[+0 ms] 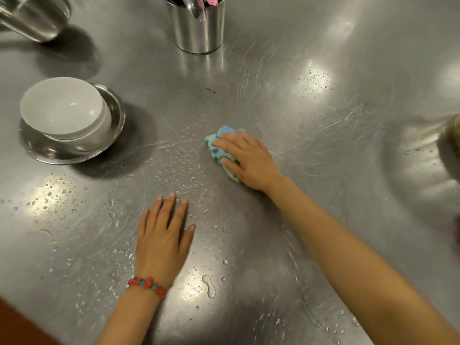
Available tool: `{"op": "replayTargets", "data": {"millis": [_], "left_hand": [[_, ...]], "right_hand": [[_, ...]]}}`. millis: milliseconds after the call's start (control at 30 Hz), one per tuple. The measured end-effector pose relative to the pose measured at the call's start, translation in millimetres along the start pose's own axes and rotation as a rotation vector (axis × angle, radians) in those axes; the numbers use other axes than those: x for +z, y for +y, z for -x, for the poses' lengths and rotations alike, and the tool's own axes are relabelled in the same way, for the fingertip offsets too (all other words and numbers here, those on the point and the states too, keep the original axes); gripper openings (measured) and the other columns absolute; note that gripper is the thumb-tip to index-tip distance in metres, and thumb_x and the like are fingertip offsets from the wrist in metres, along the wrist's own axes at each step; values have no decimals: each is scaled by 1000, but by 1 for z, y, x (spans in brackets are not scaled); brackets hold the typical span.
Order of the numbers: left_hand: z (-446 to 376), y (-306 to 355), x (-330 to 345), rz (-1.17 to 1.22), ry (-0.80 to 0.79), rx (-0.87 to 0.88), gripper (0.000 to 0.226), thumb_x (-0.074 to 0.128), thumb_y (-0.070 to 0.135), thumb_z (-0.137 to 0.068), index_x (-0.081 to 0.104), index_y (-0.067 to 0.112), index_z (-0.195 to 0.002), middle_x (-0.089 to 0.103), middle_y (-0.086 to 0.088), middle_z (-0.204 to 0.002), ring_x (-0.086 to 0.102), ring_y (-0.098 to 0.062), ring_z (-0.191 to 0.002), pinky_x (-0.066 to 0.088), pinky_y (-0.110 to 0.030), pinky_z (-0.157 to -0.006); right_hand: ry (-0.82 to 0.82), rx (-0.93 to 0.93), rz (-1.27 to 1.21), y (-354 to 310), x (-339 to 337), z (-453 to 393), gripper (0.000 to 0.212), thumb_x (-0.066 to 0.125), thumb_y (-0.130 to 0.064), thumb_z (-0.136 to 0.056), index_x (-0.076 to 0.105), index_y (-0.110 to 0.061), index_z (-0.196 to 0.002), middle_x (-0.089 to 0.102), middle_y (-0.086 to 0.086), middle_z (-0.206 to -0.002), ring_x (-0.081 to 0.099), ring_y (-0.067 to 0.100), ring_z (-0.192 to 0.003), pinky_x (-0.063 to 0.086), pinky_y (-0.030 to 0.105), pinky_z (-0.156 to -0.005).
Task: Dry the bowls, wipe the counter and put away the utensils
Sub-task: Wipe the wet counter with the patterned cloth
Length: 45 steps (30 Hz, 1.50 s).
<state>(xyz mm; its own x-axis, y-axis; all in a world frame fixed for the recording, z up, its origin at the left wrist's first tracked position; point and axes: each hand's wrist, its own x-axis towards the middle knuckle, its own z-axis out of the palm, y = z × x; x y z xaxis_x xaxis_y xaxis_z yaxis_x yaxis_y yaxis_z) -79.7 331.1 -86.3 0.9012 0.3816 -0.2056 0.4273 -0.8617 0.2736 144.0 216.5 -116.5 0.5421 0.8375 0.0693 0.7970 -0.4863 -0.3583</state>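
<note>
We are seeing bright overhead glare patching the steel surface [298, 220]; soft shadows are falling right of the bowls [64, 110], and edges are bending, blurring at far right.

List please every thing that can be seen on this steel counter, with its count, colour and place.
counter: one, grey steel, wet with droplets
white bowls: stacked, count unclear, in the steel bowl, left
steel bowl: one, silver, left
utensil holder: one, silver, top centre, holding utensils
steel container: one, silver, top left, cut off
cloth: one, blue with green dots, centre
bracelet: one, red and blue, left wrist
left hand: flat on counter
right hand: pressing on cloth
</note>
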Motion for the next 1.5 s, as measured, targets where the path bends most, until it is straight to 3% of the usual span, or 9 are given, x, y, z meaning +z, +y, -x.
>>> {"op": "replayTargets", "data": {"millis": [200,367,467,633,733,1000,1200,1400,1500], "left_hand": [[11,-15,1,-22,26,-16,68,17,51,-83,39,14,-135,36,-14,-145,28,-34,-136,16,-45,-110],[9,-19,2,-13,15,4,80,4,63,-81,36,16,-137,32,-12,-148,24,-32,-138,15,-46,-112],[10,-22,1,1,29,31,93,-12,68,-78,39,14,-135,35,-13,-146,28,-34,-136,18,-46,-110],[12,-24,5,21,51,42,64,22,54,-89,39,14,-136,34,-14,-147,26,-35,-136,18,-48,-110],[12,-26,9,36,75,53,51,46,36,-92,37,14,-137,31,-13,-148,24,-34,-137,17,-49,-112],[12,-27,10,19,54,54,52,38,37,-94,25,20,-142,19,-8,-153,12,-27,-141,8,-41,-115],[30,-37,0,65,106,41,49,46,32,-92,36,13,-137,30,-13,-149,21,-32,-139,17,-48,-113],[40,-58,-8,78,105,-17,49,49,31,-92,39,11,-135,33,-15,-147,24,-35,-137,20,-51,-112],[41,-71,-9,39,76,-28,49,41,37,-93,38,13,-136,31,-14,-148,23,-33,-138,20,-50,-113]], "right_hand": [[135,410,68,20,-12,-43,43,37,-33,-96,36,-27,-138,34,0,-148,26,31,-134,22,42,-109],[27,62,2,-42,9,31,42,38,-37,-95,40,-30,-136,37,-2,-147,25,29,-137,23,43,-107],[-54,26,11,-36,1,41,43,38,-38,-96,35,-32,-138,35,-5,-148,26,23,-138,21,37,-111],[109,270,40,10,-22,44,42,46,-28,-95,44,-20,-136,42,8,-143,37,31,-129,25,38,-107],[118,422,82,4,-21,55,43,42,-30,-96,39,-23,-138,36,5,-148,29,33,-134,25,43,-110],[-54,49,18,-73,1,114,43,35,-39,-94,45,-27,-134,42,1,-144,32,30,-136,27,39,-109],[95,449,87,-44,-9,72,43,38,-30,-97,37,-24,-139,32,1,-149,25,30,-137,19,41,-113],[3,17,31,-145,29,136,39,42,-35,-91,54,-26,-127,51,-1,-138,41,35,-130,36,42,-102],[-85,-64,-26,-139,26,128,41,38,-39,-90,52,-31,-127,50,-4,-138,43,28,-129,38,40,-101]]}}
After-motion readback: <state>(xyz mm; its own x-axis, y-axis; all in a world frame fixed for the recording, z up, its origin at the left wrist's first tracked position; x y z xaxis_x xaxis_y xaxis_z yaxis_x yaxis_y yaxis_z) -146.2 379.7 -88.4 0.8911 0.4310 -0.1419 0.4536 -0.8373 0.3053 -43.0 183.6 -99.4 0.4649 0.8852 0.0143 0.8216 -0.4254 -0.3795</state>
